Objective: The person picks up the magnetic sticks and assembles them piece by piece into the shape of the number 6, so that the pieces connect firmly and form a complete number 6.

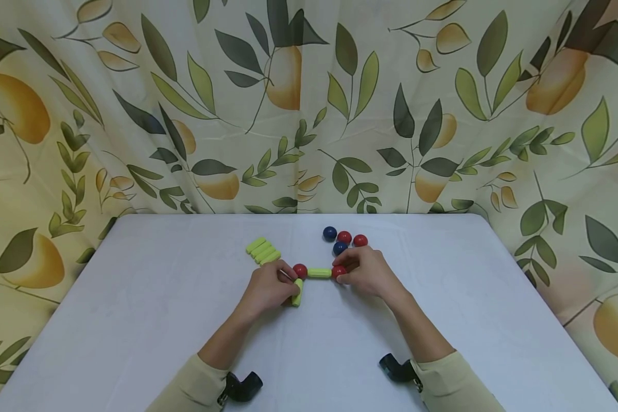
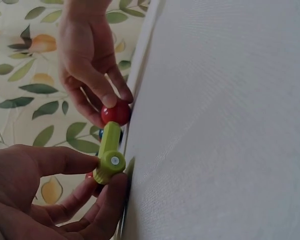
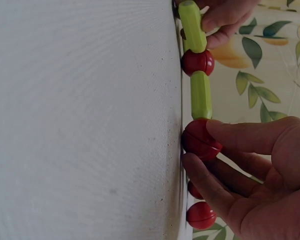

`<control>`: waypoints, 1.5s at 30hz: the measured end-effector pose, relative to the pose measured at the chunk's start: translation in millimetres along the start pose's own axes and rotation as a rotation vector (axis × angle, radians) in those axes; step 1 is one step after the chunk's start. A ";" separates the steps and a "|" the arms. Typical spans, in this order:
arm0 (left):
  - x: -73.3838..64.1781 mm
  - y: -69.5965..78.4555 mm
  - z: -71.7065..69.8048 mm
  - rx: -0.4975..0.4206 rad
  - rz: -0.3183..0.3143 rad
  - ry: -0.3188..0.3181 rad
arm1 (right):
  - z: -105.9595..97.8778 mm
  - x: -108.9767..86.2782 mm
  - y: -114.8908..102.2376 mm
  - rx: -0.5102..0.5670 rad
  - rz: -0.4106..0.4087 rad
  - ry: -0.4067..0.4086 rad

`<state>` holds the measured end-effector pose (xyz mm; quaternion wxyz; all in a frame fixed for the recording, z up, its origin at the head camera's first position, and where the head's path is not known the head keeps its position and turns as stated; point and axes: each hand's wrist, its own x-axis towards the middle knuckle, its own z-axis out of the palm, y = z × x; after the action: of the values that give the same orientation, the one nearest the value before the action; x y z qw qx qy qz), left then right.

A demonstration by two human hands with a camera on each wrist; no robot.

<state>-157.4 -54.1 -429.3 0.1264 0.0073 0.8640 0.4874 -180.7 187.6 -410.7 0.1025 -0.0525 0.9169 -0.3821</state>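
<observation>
My left hand [image 1: 272, 286] pinches a light-green rod [image 1: 297, 293] between thumb and fingers. The far end of that rod meets a red ball [image 1: 300, 270]. A second green rod [image 1: 319, 273] runs across from this ball to another red ball [image 3: 201, 140]. Thumb and fingers of my right hand [image 1: 367, 273] pinch that second ball. In the left wrist view the held rod's pale round end faces the camera, with the crosswise green rod [image 2: 109, 137] behind it.
Several loose green rods [image 1: 262, 250] lie side by side behind my left hand. Behind my right hand are two dark blue balls [image 1: 329, 233] and two red balls [image 1: 360, 240]. All stand on a white-covered table [image 1: 149, 297], with a leaf-and-fruit patterned curtain [image 1: 309, 143] behind its far edge.
</observation>
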 end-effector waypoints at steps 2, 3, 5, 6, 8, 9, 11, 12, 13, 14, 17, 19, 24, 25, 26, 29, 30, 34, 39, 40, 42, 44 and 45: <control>-0.7 0.4 0.4 0.002 0.000 0.012 | 0.2 0.1 0.0 0.000 -0.001 0.000; -0.7 0.3 0.7 0.001 -0.001 0.016 | 0.3 0.1 0.0 -0.001 -0.002 0.000; -0.4 0.1 1.2 -0.007 -0.007 0.023 | 0.4 0.2 0.1 -0.003 -0.003 -0.001; -0.5 -0.1 1.3 -0.011 -0.007 0.025 | 0.4 0.3 0.1 -0.004 -0.003 -0.001; -0.3 -0.3 1.6 -0.020 -0.007 0.028 | 0.4 0.4 -0.1 -0.005 -0.002 -0.003; -0.3 -0.5 1.8 -0.025 -0.007 0.029 | 0.3 0.4 -0.2 -0.006 -0.002 -0.003; -0.4 -0.4 2.1 -0.034 -0.009 0.031 | 0.2 0.4 -0.4 -0.008 0.000 -0.003; -0.5 -0.3 2.3 -0.036 -0.010 0.034 | 0.1 0.3 -0.5 -0.008 0.001 -0.003; -0.5 -0.2 2.8 -0.036 -0.010 0.036 | 0.1 0.2 -0.6 -0.009 0.002 -0.003; -0.2 -0.4 3.2 -0.035 -0.011 0.038 | 0.1 0.2 -0.5 -0.010 0.002 -0.003; 0.0 -0.1 4.4 -0.038 -0.016 0.043 | 0.1 -0.1 -0.3 -0.011 0.001 0.000; -0.1 0.0 5.2 -0.041 -0.017 0.044 | 0.0 -0.3 0.0 -0.011 0.000 0.002; -0.6 0.6 5.9 -0.043 -0.018 0.048 | 0.1 -0.2 0.4 -0.011 -0.003 0.003; -0.9 0.7 5.8 -0.043 -0.018 0.047 | 0.1 0.0 0.6 -0.012 -0.004 0.002; -1.0 0.8 5.8 -0.042 -0.017 0.049 | 0.2 0.2 0.6 -0.012 -0.005 0.002; -1.7 1.4 5.6 -0.043 -0.021 0.049 | 0.4 0.8 0.9 -0.011 -0.006 0.002; -2.0 1.6 5.5 -0.044 -0.020 0.050 | 0.4 1.0 1.0 -0.010 -0.006 0.003; -2.6 1.9 5.4 -0.049 -0.013 0.047 | 0.7 1.5 0.6 -0.008 -0.007 0.009; -2.1 1.3 5.6 -0.051 -0.003 0.046 | 1.0 1.5 0.3 -0.014 -0.005 0.008; -1.9 1.2 5.4 -0.049 -0.002 0.044 | 1.1 1.5 0.0 -0.015 -0.005 0.007; -1.6 0.9 5.0 -0.047 -0.002 0.041 | 1.1 1.3 -0.4 -0.017 -0.005 0.004; -1.5 1.0 4.5 -0.045 -0.005 0.036 | 1.0 1.1 -0.7 -0.019 -0.005 0.003; -1.3 1.2 4.3 -0.043 -0.006 0.034 | 0.9 0.9 -0.9 -0.020 -0.006 0.003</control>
<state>-155.3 -50.0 -430.1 0.1132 -0.0061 0.8552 0.5057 -181.4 186.2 -410.8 0.0993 -0.0558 0.9208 -0.3731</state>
